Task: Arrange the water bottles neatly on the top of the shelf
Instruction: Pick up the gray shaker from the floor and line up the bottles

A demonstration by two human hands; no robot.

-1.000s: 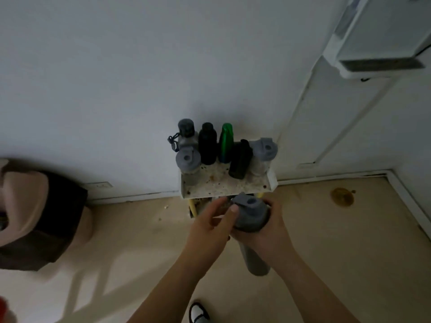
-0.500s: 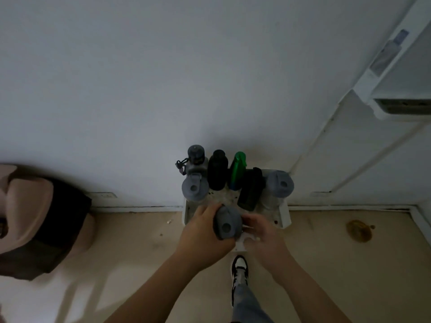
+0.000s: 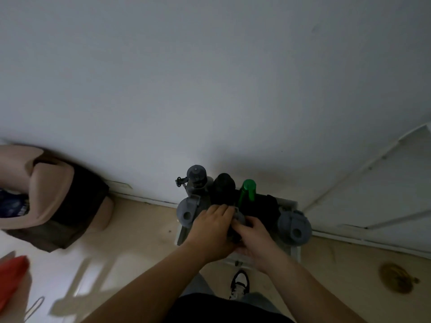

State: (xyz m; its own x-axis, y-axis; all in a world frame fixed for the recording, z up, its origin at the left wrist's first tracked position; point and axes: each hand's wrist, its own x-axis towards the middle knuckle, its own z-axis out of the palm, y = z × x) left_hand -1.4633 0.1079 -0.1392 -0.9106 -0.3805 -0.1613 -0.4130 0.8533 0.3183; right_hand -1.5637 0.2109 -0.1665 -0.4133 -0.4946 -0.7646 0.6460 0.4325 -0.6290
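A small white shelf point(image 3: 294, 249) stands against the wall with several bottles on its top. At the back are a grey bottle with a strap point(image 3: 196, 180), a black bottle point(image 3: 223, 187) and a green bottle point(image 3: 247, 193). A grey-lidded bottle point(image 3: 187, 212) stands front left and another point(image 3: 294, 227) front right, with a dark bottle point(image 3: 271, 209) between the green bottle and the front right one. My left hand point(image 3: 213, 229) and my right hand point(image 3: 253, 240) both grip a grey-lidded bottle point(image 3: 239, 217) at the middle front of the shelf top; its body is hidden by my hands.
A beige and dark chair point(image 3: 56, 201) stands to the left by the wall. A red object point(image 3: 11, 278) shows at the lower left edge. My shoe point(image 3: 240, 284) is on the floor below the shelf. A brown stain point(image 3: 396, 277) marks the floor at right.
My hands carried the grey-lidded bottle from in front of the shelf up onto its top, among the other bottles. The view has come closer and looks more steeply down.
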